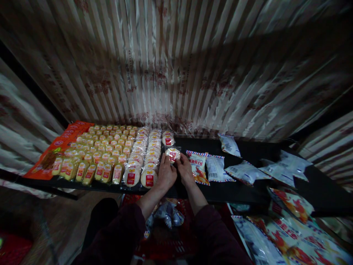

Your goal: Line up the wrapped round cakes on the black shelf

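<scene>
A round cracker in a clear wrapper with a red label (173,155) is held between my two hands over the black shelf. My left hand (166,173) grips its left side, and my right hand (185,170) has its fingers closed at its lower right edge. Just behind it lies one more wrapped cracker (168,138). To the left, overlapping wrapped crackers form two columns (149,178), (131,176). Right of my right hand, a white snack bag with red print (198,167) lies face up beside a bag showing its back (217,168).
Rows of small yellow packaged cakes (103,154) and an orange bag (46,162) cover the shelf's left. More bags (246,172) lie scattered rightward on the black shelf (328,191). Below are a red crate (165,248) and large printed bags (292,235). A striped curtain (171,73) hangs behind.
</scene>
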Action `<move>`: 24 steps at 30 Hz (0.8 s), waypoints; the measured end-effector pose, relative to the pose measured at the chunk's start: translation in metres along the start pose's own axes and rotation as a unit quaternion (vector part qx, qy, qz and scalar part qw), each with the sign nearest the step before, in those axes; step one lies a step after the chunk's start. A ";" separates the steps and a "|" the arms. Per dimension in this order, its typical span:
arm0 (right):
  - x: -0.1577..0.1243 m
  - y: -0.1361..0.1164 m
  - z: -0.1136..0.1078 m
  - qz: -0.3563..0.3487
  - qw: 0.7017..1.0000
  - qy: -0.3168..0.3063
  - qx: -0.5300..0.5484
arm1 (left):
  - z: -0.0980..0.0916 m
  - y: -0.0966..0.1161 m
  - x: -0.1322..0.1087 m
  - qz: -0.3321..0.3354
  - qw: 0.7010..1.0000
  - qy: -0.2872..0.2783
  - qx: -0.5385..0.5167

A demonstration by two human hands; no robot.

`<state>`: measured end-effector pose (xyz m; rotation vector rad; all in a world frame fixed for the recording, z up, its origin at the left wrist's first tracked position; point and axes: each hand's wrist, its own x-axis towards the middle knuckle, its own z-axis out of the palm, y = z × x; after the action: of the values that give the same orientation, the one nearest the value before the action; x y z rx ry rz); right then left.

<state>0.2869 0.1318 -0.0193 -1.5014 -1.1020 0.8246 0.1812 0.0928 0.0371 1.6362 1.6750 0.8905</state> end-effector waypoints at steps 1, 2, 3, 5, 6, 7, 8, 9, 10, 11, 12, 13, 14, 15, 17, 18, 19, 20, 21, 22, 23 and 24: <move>0.002 0.001 0.001 -0.001 1.000 -0.002 0.001 | 0.000 0.000 0.001 -0.003 1.000 0.001 0.000; 0.003 0.003 0.002 -0.001 1.000 -0.002 0.001 | 0.000 0.001 0.003 -0.006 1.000 0.000 0.001; 0.005 0.004 0.002 0.000 1.000 0.001 0.000 | 0.000 0.001 0.004 -0.008 1.000 -0.001 0.002; 0.009 0.007 0.004 0.002 1.000 0.008 -0.004 | 0.001 0.002 0.007 -0.013 1.000 -0.004 0.005; 0.011 0.008 0.005 0.004 1.000 0.010 -0.007 | 0.002 0.002 0.008 -0.012 1.000 -0.003 0.006; 0.013 0.008 0.005 0.005 1.000 0.011 -0.010 | 0.003 0.001 0.010 -0.010 1.000 0.000 0.005; 0.016 0.009 0.005 0.006 1.000 0.012 -0.015 | 0.004 0.000 0.012 -0.006 1.000 0.005 0.003; 0.018 0.008 0.006 0.006 1.000 0.014 -0.020 | 0.006 0.000 0.013 -0.001 1.000 0.009 0.000; 0.021 0.008 0.006 0.006 1.000 0.017 -0.025 | 0.007 -0.001 0.015 0.003 1.000 0.012 -0.004; 0.024 0.007 0.006 0.007 0.999 0.021 -0.030 | 0.008 -0.001 0.017 0.005 1.000 0.012 -0.006; 0.026 0.007 0.007 0.008 0.999 0.024 -0.037 | 0.009 -0.001 0.019 0.006 1.000 0.009 -0.007; 0.028 0.006 0.007 0.009 0.999 0.026 -0.043 | 0.010 -0.002 0.020 0.006 1.000 0.006 -0.007; 0.031 0.006 0.008 0.010 0.998 0.026 -0.048 | 0.011 -0.002 0.021 0.004 1.000 0.004 -0.007; 0.033 0.006 0.009 0.010 0.998 0.025 -0.052 | 0.011 -0.002 0.023 0.004 1.000 0.004 -0.008; 0.036 0.008 0.011 0.010 0.998 0.026 -0.054 | 0.013 -0.003 0.025 0.009 1.000 0.011 -0.014; 0.038 0.009 0.012 0.009 0.998 0.028 -0.053 | 0.013 -0.003 0.025 0.012 1.000 0.015 -0.017; 0.039 0.010 0.013 0.009 0.998 0.030 -0.054 | 0.014 -0.004 0.026 0.014 1.000 0.018 -0.018; 0.040 0.011 0.013 0.008 0.998 0.032 -0.056 | 0.015 -0.005 0.027 0.016 1.000 0.019 -0.018; 0.041 0.012 0.014 0.007 0.998 0.033 -0.060 | 0.016 -0.005 0.028 0.018 1.000 0.019 -0.015; 0.042 0.012 0.015 0.006 0.997 0.033 -0.065 | 0.017 -0.006 0.028 0.019 1.000 0.017 -0.012; 0.043 0.012 0.015 0.006 0.997 0.033 -0.070 | 0.018 -0.007 0.029 0.020 1.000 0.016 -0.009; 0.044 0.012 0.016 0.005 0.997 0.033 -0.074 | 0.019 -0.007 0.030 0.021 1.000 0.014 -0.007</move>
<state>0.2898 0.1779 -0.0324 -1.6466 -1.1266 0.7070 0.1914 0.1236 0.0216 1.6621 1.6547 0.9477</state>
